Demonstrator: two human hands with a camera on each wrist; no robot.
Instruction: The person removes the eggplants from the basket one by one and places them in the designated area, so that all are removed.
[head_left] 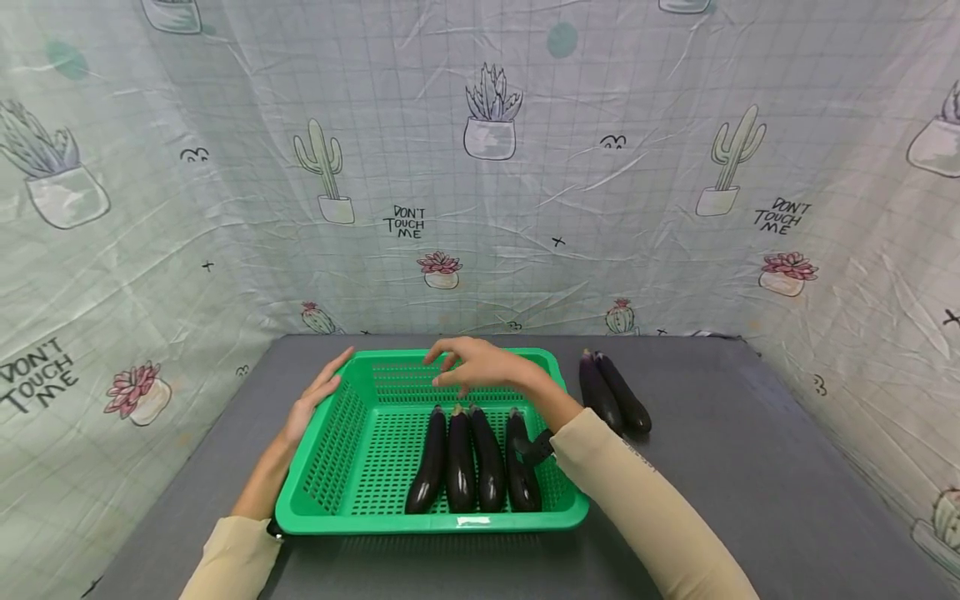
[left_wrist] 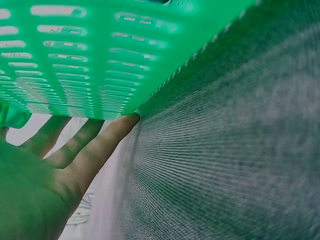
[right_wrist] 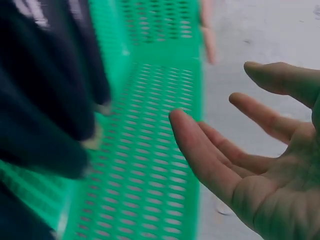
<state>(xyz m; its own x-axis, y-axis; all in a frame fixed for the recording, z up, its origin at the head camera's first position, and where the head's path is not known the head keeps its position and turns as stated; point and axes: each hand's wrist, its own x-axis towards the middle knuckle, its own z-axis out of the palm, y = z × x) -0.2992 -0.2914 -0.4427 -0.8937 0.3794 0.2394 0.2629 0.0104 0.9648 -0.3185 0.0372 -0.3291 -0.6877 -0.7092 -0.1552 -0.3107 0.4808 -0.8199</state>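
Note:
A green plastic basket [head_left: 390, 523] with slotted walls holds several dark eggplants [head_left: 461, 471], lying side by side in its middle and right part. My left hand [head_left: 302, 410] rests along the outside of the basket's left wall; in the left wrist view its straight fingers [left_wrist: 102, 150] touch the slotted side from below the rim. Above the far part of the basket is my right hand [head_left: 483, 364], holding nothing, its fingers spread and slightly bent. The right wrist view shows the right hand's fingers [right_wrist: 205, 155] apart from the eggplants [right_wrist: 45, 90], which look blurred there.
Two more eggplants, one [head_left: 598, 390] beside the other [head_left: 624, 396], lie on the grey table [head_left: 720, 467] right of the basket. A pale curtain [head_left: 555, 192] printed with potted plants hangs behind the table and along both sides.

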